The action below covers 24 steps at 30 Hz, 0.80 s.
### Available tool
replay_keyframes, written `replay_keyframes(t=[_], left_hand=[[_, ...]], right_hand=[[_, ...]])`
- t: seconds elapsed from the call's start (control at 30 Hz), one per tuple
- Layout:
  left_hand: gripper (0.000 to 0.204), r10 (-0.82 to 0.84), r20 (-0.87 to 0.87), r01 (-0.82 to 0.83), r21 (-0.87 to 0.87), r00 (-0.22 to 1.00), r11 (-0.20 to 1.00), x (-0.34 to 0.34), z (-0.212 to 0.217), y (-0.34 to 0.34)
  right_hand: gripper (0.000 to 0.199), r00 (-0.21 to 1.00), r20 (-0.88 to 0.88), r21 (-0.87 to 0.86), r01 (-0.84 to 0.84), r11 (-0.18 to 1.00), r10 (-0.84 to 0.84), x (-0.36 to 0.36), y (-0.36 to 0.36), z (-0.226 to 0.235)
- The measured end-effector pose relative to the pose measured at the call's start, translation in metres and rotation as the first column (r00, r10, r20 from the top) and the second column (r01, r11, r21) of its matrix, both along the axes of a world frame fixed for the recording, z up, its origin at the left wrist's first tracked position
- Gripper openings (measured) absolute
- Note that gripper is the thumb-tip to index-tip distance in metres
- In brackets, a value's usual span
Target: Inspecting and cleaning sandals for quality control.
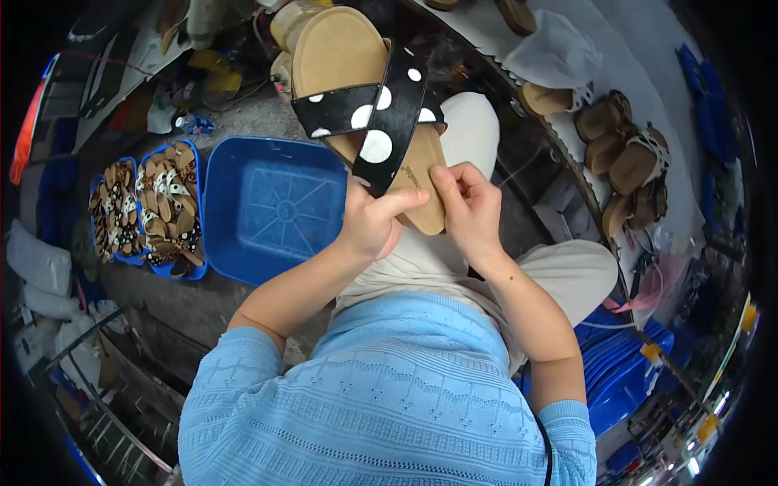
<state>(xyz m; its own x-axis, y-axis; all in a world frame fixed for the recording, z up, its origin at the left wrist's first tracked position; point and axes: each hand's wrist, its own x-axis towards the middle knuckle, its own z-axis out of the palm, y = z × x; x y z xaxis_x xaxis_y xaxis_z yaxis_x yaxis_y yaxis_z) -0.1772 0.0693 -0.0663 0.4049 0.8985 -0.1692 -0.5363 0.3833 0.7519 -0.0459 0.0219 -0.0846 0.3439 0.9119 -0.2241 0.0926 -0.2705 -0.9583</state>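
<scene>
Between my two hands is a sandal (344, 50) with a tan footbed and crossed black straps bearing white dots. Its heel end points toward me and its toe end points away. My left hand (374, 215) grips the left side of the heel, thumb on top of the footbed. On the right edge my right hand (468, 208) pinches the heel, its thumb also on top. The fingers under the sole are partly hidden. Just left of my left hand stands a blue plastic bin (279, 206) with nothing in it.
Farther left, blue crates (197, 271) hold many spotted sandals. On the right, a white-covered bench (596, 89) carries a clear plastic bag (553, 53) and several brown and spotted sandals (634, 168). Stacked blue bins (620, 381) stand at the lower right. A metal rack (101, 389) is at the lower left.
</scene>
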Motion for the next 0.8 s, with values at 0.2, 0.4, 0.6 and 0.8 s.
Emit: replay_keyframes(t=[0.2, 0.4, 0.6, 0.8], left_hand=[[0.057, -0.09, 0.062, 0.09, 0.01, 0.994, 0.996, 0.026, 0.001, -0.012], [0.059, -0.229, 0.042, 0.229, 0.008, 0.973, 0.973, 0.051, 0.002, -0.051], [0.056, -0.249, 0.086, 0.253, -0.042, 0.965, 0.966, 0.075, 0.018, -0.065], [0.054, -0.314, 0.138, 0.327, -0.092, 0.939, 0.94, 0.082, 0.029, -0.083]], right_hand=[[0.021, 0.865, -0.497, -0.017, 0.068, 0.998, -0.068, 0.027, -0.041, 0.014], [0.023, 0.907, -0.391, 0.052, 0.19, 0.98, -0.155, 0.044, -0.085, 0.005], [0.025, 0.922, -0.319, -0.012, 0.227, 0.974, -0.218, 0.063, -0.108, 0.013], [0.031, 0.728, -0.67, -0.005, 0.187, 0.982, -0.143, 0.079, -0.156, 0.053]])
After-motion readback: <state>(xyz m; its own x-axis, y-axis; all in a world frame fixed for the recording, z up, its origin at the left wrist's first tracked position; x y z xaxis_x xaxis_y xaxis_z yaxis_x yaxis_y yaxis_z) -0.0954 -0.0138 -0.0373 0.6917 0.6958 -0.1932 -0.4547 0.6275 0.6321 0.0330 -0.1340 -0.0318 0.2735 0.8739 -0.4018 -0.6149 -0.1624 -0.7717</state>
